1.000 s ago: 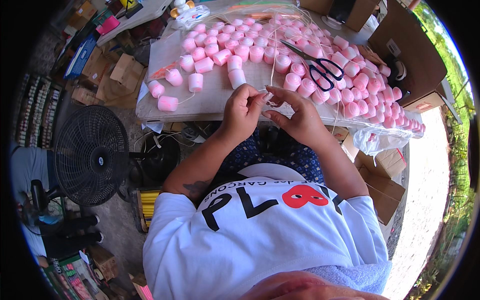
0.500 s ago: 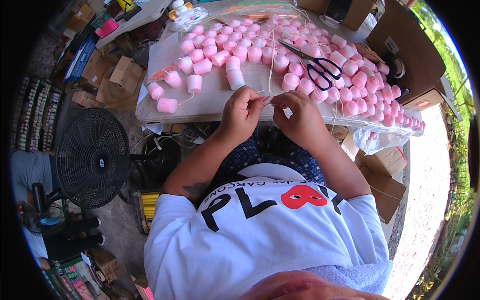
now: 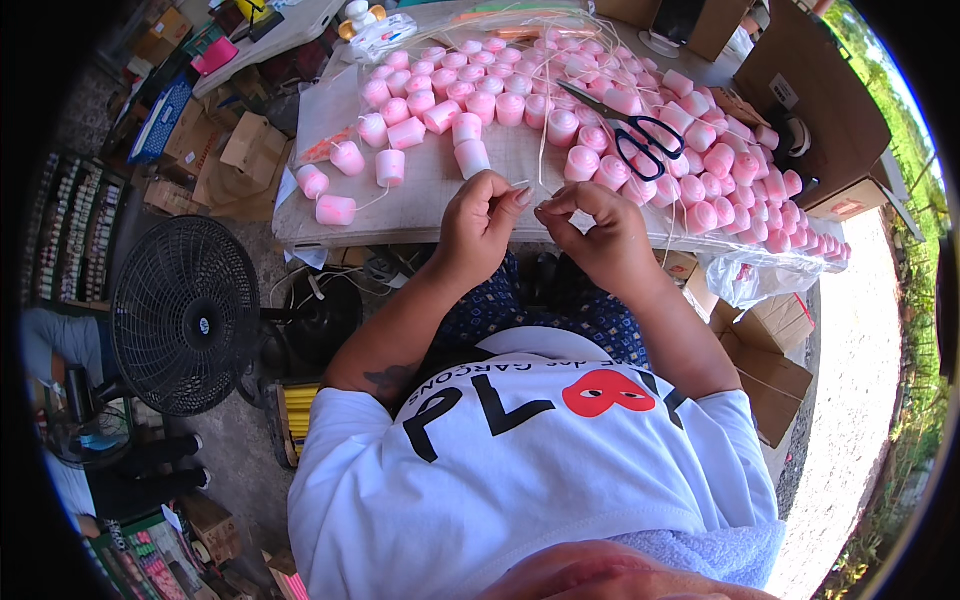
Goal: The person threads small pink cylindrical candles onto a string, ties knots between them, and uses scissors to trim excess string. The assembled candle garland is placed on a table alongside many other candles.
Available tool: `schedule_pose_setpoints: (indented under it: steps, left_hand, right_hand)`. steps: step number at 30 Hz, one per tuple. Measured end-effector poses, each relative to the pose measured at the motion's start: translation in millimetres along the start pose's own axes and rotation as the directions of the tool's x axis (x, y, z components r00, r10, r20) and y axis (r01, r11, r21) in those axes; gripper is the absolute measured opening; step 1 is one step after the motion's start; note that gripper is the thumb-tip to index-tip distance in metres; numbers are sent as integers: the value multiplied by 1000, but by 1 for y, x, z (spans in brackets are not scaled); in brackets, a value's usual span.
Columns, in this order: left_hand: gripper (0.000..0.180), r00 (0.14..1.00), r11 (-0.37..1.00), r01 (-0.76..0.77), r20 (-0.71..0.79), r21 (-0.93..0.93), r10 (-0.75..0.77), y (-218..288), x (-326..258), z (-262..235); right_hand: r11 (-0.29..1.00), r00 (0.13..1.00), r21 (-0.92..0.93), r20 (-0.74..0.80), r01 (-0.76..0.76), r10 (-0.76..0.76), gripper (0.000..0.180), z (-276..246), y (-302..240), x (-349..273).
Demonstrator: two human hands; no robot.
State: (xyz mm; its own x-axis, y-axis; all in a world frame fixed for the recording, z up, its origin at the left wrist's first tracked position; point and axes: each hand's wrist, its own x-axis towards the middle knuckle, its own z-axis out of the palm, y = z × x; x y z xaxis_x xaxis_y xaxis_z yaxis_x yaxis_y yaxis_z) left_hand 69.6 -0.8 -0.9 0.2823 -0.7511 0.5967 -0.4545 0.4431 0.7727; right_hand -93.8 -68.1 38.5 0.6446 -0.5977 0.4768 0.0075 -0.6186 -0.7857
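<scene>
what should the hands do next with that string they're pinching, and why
Probably draw the two hands gently apart to tighten the string. The left hand and right hand are close together at the near edge of the table, each pinching the thin pale string between thumb and fingertips, so the work sits in the short span between them. Whether a knot is there is too small to tell.

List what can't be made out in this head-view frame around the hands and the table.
- What the left hand and right hand pinch: head view, a pale thread or wick, too thin to tell; fingertips cover it.
- Far pink candles: small, bent by the fisheye rim, uncountable.
- Cardboard box contents: hidden by its walls.
- Table underside: shadowed clutter.
- Standing fan base: dark, unclear.
</scene>
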Motion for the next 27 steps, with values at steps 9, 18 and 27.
schedule_pose_setpoints:
  steps: [9,18,27]
  left_hand:
    - [15,987,994,102,129,-28,-98,6,-6,-7]
    - [15,995,1000,5,97,1,-5,8,-3,-9]
    - [13,996,1000,3,87,-24,-1,7,-4,-7]
  right_hand:
    - [991,996,-137,84,3,9,14,-5,-6,-2]
    - [993,994,54,55,-102,99,12,-6,-7,-4]
    - [953,984,248,53,-176,168,9,-2,1,-6]
